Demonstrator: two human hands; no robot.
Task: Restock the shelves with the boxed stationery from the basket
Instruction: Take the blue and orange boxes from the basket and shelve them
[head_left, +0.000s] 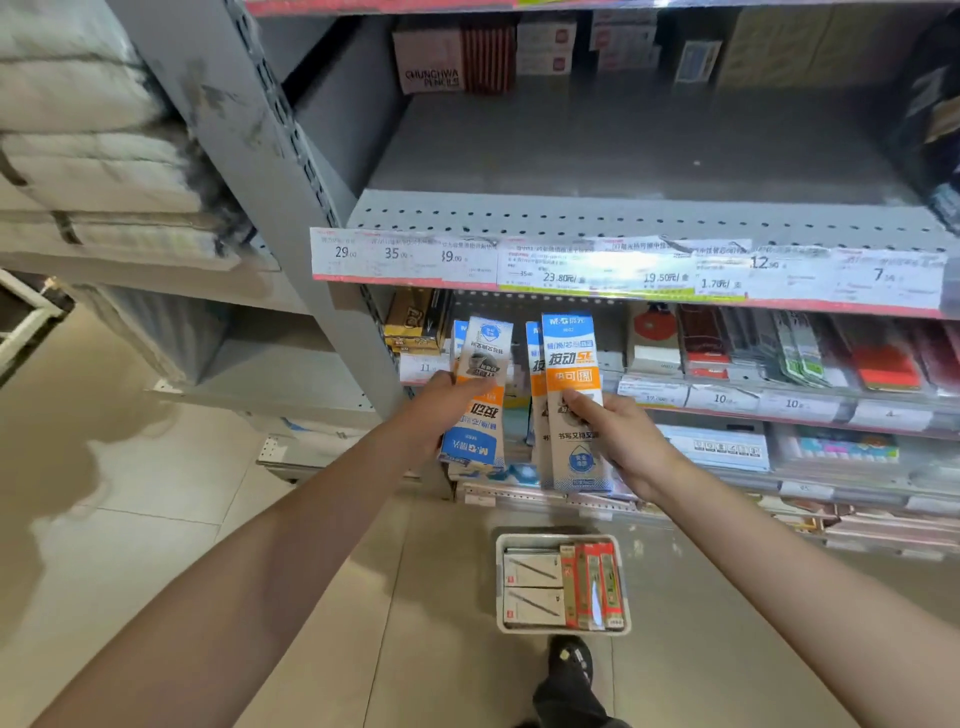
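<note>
At the centre of the view, both hands are raised in front of the shelving, each clasping tall blue, white and orange pen boxes. The left hand (441, 400) holds a box (478, 395) that is upside down, its brand panel at the bottom, with at least one more box behind it. The right hand (618, 436), just beside at 3 o'clock, pinches an upright box (571, 395) with thumb on its face, and another box edge shows behind that. None of these has been set down yet; they hang in the air before the lower tiers.

Up at 12 o'clock, the wide grey shelf (623, 150) is bare across its front and middle, with only a few cartons (452, 60) pushed to the back, so it looks the likeliest place to fill, though I cannot tell for sure that it is meant for these boxes. The lower shelves at 3 o'clock are already crowded with packets.

Down at 6 o'clock, the basket (563, 584) sits on the floor, loaded with white boxes and red ones. I judge the restocking is partly done at most, with plenty left.
</note>
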